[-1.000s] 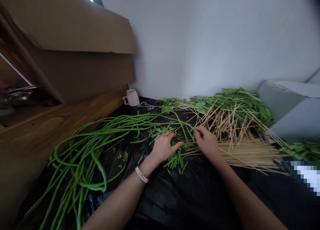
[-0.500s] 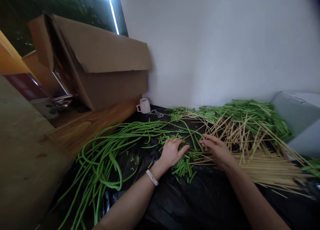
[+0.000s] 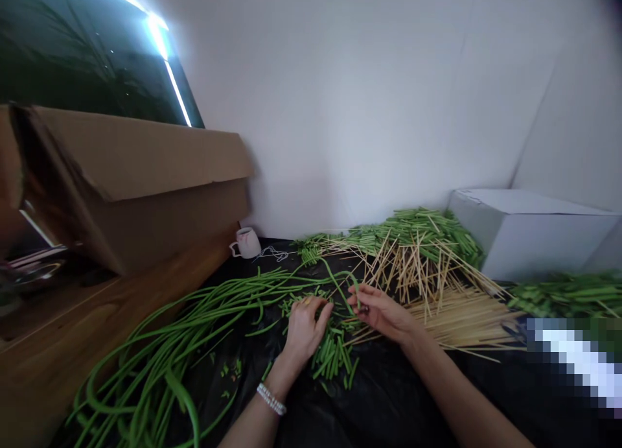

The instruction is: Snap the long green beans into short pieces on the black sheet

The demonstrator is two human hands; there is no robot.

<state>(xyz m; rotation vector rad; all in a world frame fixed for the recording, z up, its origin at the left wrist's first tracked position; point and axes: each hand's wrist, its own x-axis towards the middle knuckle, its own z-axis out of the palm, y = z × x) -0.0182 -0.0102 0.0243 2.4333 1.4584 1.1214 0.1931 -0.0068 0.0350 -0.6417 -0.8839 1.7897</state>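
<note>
Long green beans (image 3: 204,318) lie in a loose, curving bundle on black plastic sheeting (image 3: 389,396), mostly to the left. My right hand (image 3: 381,312) pinches one long bean (image 3: 335,276) near its end, which arches up over the sheet. A small dark object (image 3: 363,310) shows at its fingertips; I cannot make out what it is. My left hand (image 3: 305,328), with a beaded bracelet at the wrist, rests low over short cut bean pieces (image 3: 333,357). Its thumb stands apart from the fingers, whose tips are partly hidden.
Thin wooden skewers (image 3: 461,318) lie to the right, some crossed in a heap. Behind them are piled cut beans (image 3: 422,227), with more beans (image 3: 573,292) at far right. A white mug (image 3: 247,242), cardboard box (image 3: 160,169) and white box (image 3: 544,234) stand near the wall.
The view has turned right and tilted up, so everything sits further left and lower. My right hand has closed its fingers on the bean's end; my left hand stays by the cut pieces.
</note>
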